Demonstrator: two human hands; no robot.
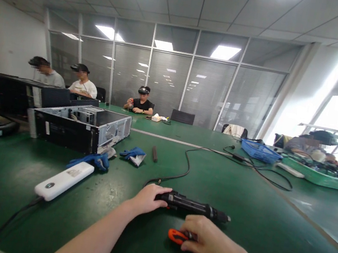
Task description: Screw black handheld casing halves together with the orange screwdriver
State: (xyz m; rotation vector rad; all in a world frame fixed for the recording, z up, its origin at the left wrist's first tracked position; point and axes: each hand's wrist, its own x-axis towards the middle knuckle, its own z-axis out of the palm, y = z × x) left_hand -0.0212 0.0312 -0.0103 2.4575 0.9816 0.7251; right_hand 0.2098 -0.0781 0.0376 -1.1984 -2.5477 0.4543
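Note:
A black electric screwdriver [194,205] lies on the green table, its tip pointing right and its cord running off behind. My left hand [148,199] is closed around its rear end, thumb and fingers on either side. Just in front of the tool, my right hand [203,239] grips an orange-and-black screwdriver [178,236] by its handle. The orange handle end sticks out to the left of my fingers; the rest is hidden in the hand.
A white power strip [64,180] lies left, beside blue gloves [133,155] and an open computer case [80,126]. A dark bar [154,153] lies mid-table. Blue [261,151] and green baskets [324,175] stand right, near a cable [188,165]. Several people sit around the tables.

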